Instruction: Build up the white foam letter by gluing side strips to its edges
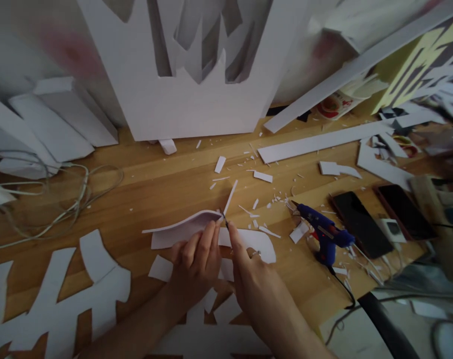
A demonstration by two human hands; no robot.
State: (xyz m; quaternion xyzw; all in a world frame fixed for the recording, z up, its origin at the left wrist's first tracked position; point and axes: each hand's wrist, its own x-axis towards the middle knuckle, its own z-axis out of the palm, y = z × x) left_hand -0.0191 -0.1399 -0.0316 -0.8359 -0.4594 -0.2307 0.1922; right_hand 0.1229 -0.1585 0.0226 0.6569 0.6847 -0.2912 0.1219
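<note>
My left hand (195,259) is closed on a curved white foam-board piece (181,228), bending its edge up off the wooden table (144,189). My right hand (247,267) is closed around a small dark blade (225,220), its tip touching the piece's right end. A thin white strip (230,196) sticks up from that spot. A rounded white offcut (257,242) lies flat just under and right of my right hand.
A blue glue gun (323,233) lies to the right, with two dark phones (361,223) beyond it. A tall white cut-out panel (196,75) stands behind. White letter shapes (58,304), long strips (324,140), scraps and a cable coil (62,199) litter the table.
</note>
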